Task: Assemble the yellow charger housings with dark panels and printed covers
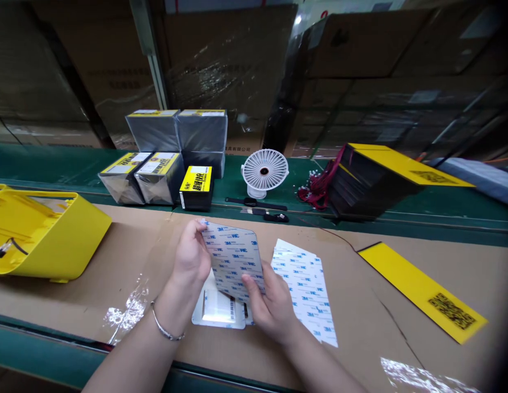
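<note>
My L hand (193,252) & R hand (273,302) both pinch 3M-printed sheet (231,256); I'd hold edges lightly, w/o bending it.

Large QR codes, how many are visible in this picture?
2: one QR code on the loose yellow panel at right; another QR code on top of the panel stack behind. More may be hidden.

A white fan (264,171) stands on the green ledge (233,170) — a black strap (274,207) just before it — with large cardboard cartons (225,60) behind.
</note>
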The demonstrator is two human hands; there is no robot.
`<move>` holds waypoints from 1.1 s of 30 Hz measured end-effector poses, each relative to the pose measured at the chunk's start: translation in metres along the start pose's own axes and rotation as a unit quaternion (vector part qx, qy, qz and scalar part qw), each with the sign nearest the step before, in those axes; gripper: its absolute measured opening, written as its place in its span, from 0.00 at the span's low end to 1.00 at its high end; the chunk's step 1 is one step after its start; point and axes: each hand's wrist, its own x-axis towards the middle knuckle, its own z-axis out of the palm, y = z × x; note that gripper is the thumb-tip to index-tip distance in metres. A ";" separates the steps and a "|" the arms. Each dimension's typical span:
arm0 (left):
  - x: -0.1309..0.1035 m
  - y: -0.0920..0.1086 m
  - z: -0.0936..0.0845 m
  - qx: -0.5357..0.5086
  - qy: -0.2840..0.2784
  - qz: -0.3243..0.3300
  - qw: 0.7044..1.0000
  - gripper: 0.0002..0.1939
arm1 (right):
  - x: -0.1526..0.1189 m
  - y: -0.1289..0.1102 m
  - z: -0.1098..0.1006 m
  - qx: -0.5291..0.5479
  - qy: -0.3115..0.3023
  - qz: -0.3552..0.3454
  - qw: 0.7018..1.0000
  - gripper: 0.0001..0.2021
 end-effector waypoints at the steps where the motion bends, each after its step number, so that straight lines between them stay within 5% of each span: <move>1: -0.001 0.000 0.000 0.000 -0.005 0.000 1.000 0.07 | 0.000 0.000 0.000 -0.008 0.007 0.001 1.000 0.17; 6: 0.002 -0.005 -0.005 0.041 -0.042 -0.008 0.998 0.08 | 0.005 0.002 -0.003 0.006 0.011 0.036 0.999 0.17; 11: -0.003 -0.011 -0.005 0.126 -0.110 -0.122 0.978 0.08 | 0.018 0.006 -0.014 -0.111 0.103 0.008 0.988 0.38; 14: -0.012 -0.013 -0.001 0.186 -0.151 -0.173 0.955 0.10 | 0.027 0.005 -0.025 -0.215 0.117 -0.064 0.967 0.27; 18: -0.018 -0.018 0.001 0.236 -0.192 -0.193 0.933 0.13 | 0.027 0.002 -0.031 -0.200 0.136 -0.094 0.966 0.09; 22: -0.004 -0.026 -0.011 0.270 -0.158 -0.125 0.942 0.16 | 0.020 0.002 -0.028 -0.040 0.121 -0.099 0.987 0.04; 25: 0.018 -0.028 -0.029 0.328 -0.104 -0.054 0.938 0.16 | 0.022 0.011 -0.038 0.095 0.213 -0.029 0.972 0.02; 29: 0.043 -0.023 -0.054 0.417 -0.037 -0.004 0.908 0.13 | 0.037 0.048 -0.081 0.119 0.328 0.071 0.934 0.14; 33: 0.054 -0.022 -0.069 0.519 -0.020 0.021 0.854 0.09 | 0.044 0.079 -0.118 0.132 0.274 0.123 0.945 0.17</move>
